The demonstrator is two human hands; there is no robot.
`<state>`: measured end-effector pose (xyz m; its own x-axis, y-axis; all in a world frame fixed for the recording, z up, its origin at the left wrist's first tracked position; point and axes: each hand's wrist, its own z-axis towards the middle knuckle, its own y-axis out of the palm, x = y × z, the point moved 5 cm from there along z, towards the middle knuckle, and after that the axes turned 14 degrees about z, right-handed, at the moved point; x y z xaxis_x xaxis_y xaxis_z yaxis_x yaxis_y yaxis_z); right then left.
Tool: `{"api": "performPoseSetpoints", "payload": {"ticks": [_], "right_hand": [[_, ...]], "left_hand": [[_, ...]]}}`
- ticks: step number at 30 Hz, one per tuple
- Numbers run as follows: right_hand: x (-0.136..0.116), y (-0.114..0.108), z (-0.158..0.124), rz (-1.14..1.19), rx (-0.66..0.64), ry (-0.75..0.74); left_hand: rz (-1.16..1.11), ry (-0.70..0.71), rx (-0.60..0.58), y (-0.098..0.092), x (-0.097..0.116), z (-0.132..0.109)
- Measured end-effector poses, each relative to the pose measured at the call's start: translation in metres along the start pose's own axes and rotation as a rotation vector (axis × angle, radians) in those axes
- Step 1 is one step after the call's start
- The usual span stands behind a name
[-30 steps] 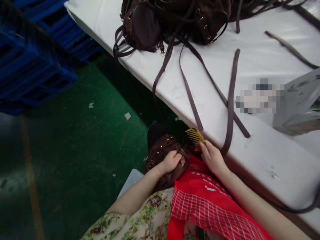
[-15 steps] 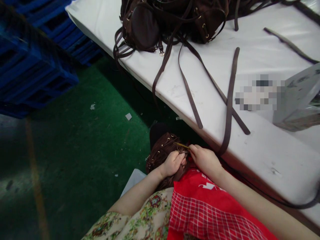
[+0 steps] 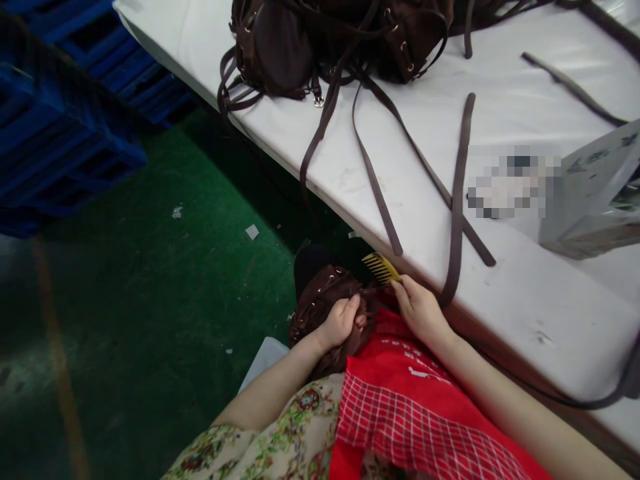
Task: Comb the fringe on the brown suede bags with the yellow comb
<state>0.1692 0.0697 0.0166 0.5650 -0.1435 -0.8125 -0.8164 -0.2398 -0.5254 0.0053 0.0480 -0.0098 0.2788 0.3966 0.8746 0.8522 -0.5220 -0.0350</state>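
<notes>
Slanting lengthwise, the comb [image 3: 384, 268] (teeth down-left) points up-left.

1 brown bag [image 3: 314, 305] | crumpled | gold eyelets | 1 yellow comb [image 3: 383, 268] | tilted | beside bag

Open passage is offered over the surface [image 3: 560, 313] at 3 o'clock from the right hand [image 3: 423, 310]; the way is crossed by a strap [image 3: 463, 147] at 1, blocked by a plastic bag [image 3: 585, 193] at 2 and dark bags [image 3: 333, 40] at 11.

left hand [image 3: 341, 321] clenched | right hand [image 3: 421, 310] pinching | left arm [image 3: 275, 381], right arm [image 3: 525, 407] extended
</notes>
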Motion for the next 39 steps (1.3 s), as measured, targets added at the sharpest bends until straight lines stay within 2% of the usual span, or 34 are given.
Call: {"api": "performPoseSetpoints", "payload": {"ticks": [2,5,9,12,15,19,23,26,28,30,34,39], "right_hand": [[-0.019,0.002,-0.010,0.029,-0.037,-0.086],[-0.037,0.013,-0.017,-0.153,-0.168,-0.166],[-0.038,0.024,-0.016,-0.388,-0.288,-0.212],[-0.033,0.023,-0.016,-0.431,-0.321,-0.214],[-0.024,0.018,-0.014,-0.537,-0.305,-0.135],[-0.006,0.012,-0.003,-0.616,-0.215,-0.016],[0.027,0.009,0.016,-0.496,-0.183,0.126],[0.035,0.005,0.020,-0.229,-0.149,0.140],[0.022,-0.001,0.014,-0.054,-0.115,0.083],[-0.003,-0.006,0.005,0.045,-0.124,-0.002],[-0.046,-0.011,-0.009,0.034,-0.255,-0.145],[-0.051,-0.004,-0.008,-0.085,-0.345,-0.181]], "left_hand": [[-0.010,-0.028,-0.026,0.002,-0.001,0.002],[0.033,-0.018,-0.062,0.005,-0.001,0.004],[0.357,0.086,-0.099,0.005,0.004,0.002],[0.620,0.234,-0.040,0.002,0.016,-0.002],[0.772,0.387,0.037,0.002,0.028,-0.007],[0.842,0.413,0.060,0.002,0.030,-0.011],[0.924,0.484,0.122,0.002,0.036,-0.018],[0.985,0.499,0.129,0.002,0.041,-0.021],[1.053,0.473,0.097,0.003,0.043,-0.019],[1.112,0.454,0.054,0.005,0.044,-0.015],[1.138,0.422,0.014,0.007,0.046,-0.010],[1.145,0.415,0.005,0.008,0.045,-0.010]]}}
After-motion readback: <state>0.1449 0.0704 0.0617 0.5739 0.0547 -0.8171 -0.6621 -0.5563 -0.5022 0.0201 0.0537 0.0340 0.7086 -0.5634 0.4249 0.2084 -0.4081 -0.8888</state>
